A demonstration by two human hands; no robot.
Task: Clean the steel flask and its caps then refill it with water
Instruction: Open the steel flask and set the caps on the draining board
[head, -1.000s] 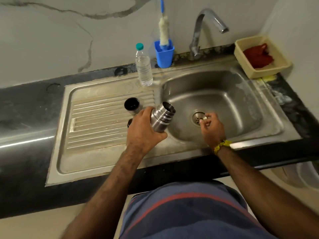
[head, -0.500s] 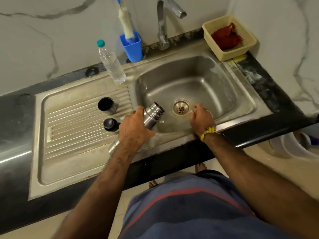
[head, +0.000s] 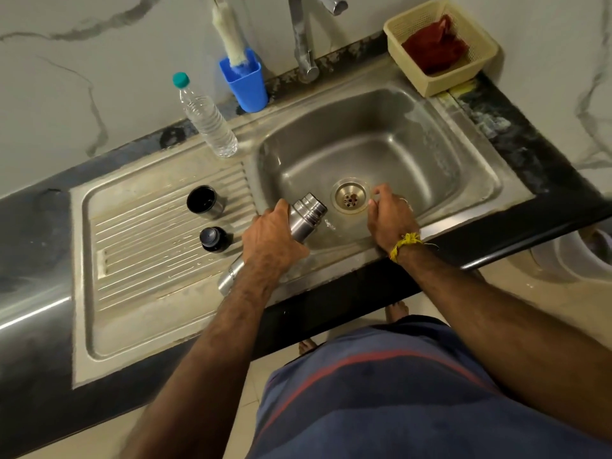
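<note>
My left hand grips the steel flask around its middle and tilts it, open mouth toward the sink basin; a little water runs from the mouth. The flask's base sticks out behind my wrist. My right hand rests in the basin just right of the drain, fingers loosely curled, nothing visible in it. Two caps stand on the ribbed drainboard: a steel cup cap, open side up, and a black inner stopper.
A clear water bottle with a teal cap stands behind the drainboard. A blue cup holds a bottle brush. The tap is at the back. A cream basket with a red cloth sits back right. A white bucket is on the floor.
The flask has tipped further down toward the basin and water now trickles out. My right hand moved from over the drain to its right side. The camera view shifted leftward.
</note>
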